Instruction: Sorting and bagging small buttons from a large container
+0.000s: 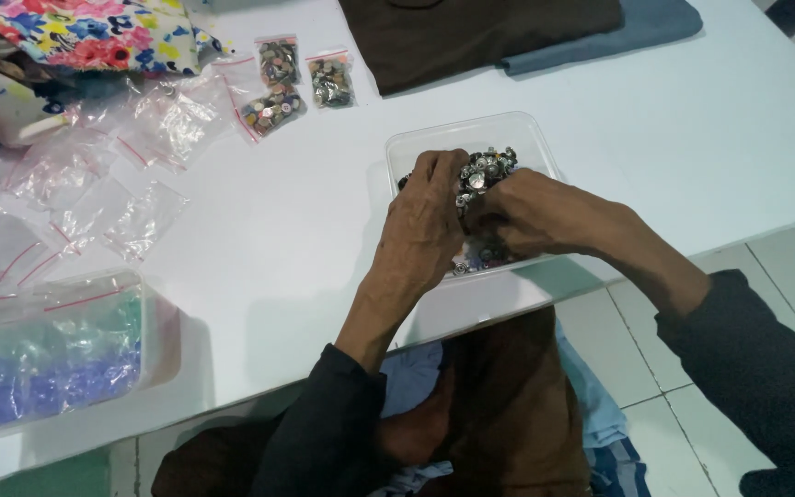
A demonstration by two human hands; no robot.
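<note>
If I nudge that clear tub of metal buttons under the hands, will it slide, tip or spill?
The clear tub looks thin and rigid, so it would probably slide easily on the smooth white table. It sits near the edge, so a push could tip it off. The heaped metal buttons are loose and may scatter.

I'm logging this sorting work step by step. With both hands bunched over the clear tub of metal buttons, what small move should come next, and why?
Probably lift the left hand and right hand a little, carrying the cluster of metal buttons up out of the clear tub. Both hands are closed around that cluster inside the tub, and the small zip bags lying to the left look unfilled, though what exactly the fingers grip is hidden.
</note>
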